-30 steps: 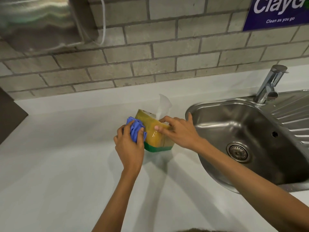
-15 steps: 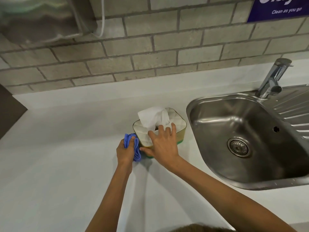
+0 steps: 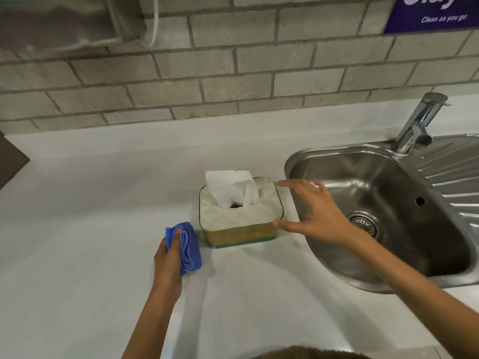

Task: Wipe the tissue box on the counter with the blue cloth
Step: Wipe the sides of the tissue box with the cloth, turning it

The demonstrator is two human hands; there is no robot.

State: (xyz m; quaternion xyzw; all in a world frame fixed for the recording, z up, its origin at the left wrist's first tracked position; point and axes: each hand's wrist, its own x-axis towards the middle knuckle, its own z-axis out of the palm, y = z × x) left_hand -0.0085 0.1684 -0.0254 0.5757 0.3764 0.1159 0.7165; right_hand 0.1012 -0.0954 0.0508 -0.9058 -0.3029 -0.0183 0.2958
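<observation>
Both bare arms reach fwd. Left hand is fisted around a bunched blue cloth, thumb on top. Right hand is spread wide, fingers & thumb splayed, palm down, gripping nothing, wrist angled inward.

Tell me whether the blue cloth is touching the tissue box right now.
Apart. The head view shows bare white counter between the bunched blue cloth, held in the left hand, and the white-topped, yellow-sided tissue box.

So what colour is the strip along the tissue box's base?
Green, beneath yellowish sides of the tissue box; the head view shows it.
</observation>
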